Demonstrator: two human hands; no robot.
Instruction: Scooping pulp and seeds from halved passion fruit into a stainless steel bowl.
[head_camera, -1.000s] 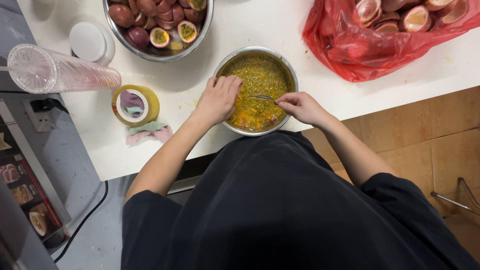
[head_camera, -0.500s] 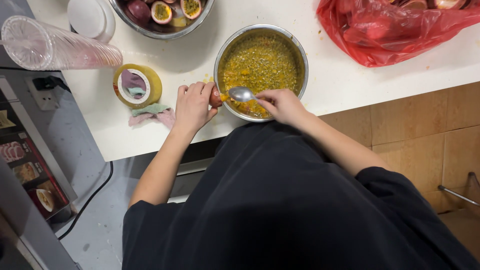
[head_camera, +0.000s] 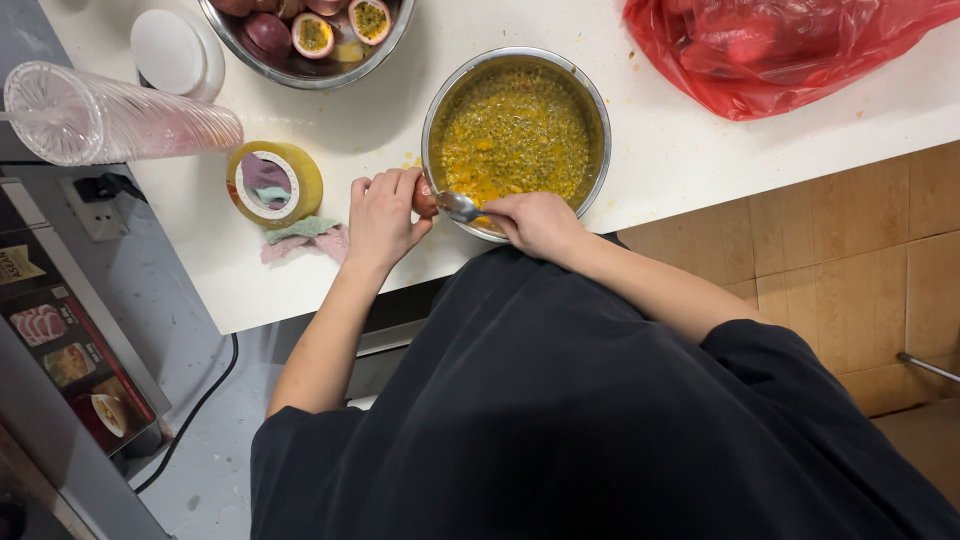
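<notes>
My left hand grips a halved passion fruit, held just left of a steel bowl filled with yellow seedy pulp. My right hand holds a metal spoon, its bowl touching the fruit half at the near rim of the steel bowl. Both hands are over the front edge of the white counter.
A second steel bowl with whole and halved passion fruits sits at the back left. A yellow tape roll, a crumpled cloth, a sleeve of clear plastic cups and a white lid lie left. A red plastic bag lies right.
Both hands have come out of the pulp bowl to its near-left rim. The left hand now holds a fruit half and the spoon has moved against it.
</notes>
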